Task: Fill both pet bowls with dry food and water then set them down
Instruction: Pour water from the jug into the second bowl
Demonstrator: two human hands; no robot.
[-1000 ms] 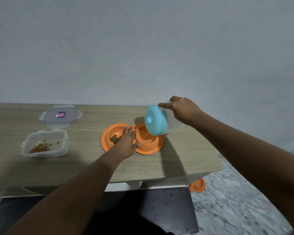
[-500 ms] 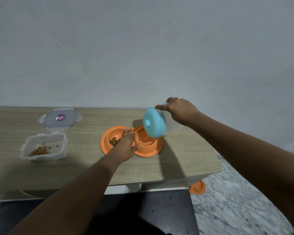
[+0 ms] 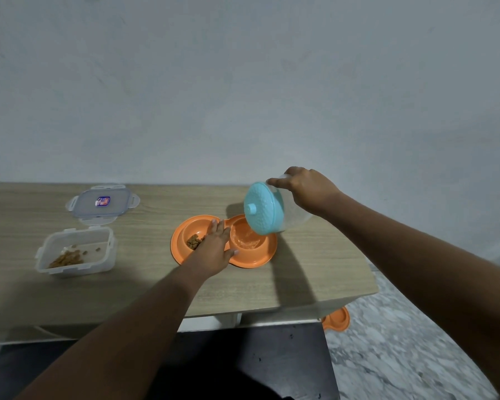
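An orange double pet bowl sits on the wooden table. Its left cup holds brown dry food; its right cup holds water. My left hand rests flat on the bowl's middle ridge, fingers straight. My right hand grips a clear jug with a light blue lid, tipped steeply over the right cup, and water runs from under the lid into that cup.
A clear plastic box with some dry food stands at the left, its lid lying behind it. A second orange bowl lies on the marble floor under the table's right corner. The table's right edge is close to the jug.
The jug has tipped further and water has collected in the right cup, which was dry a second ago. My left hand stays on the bowl.
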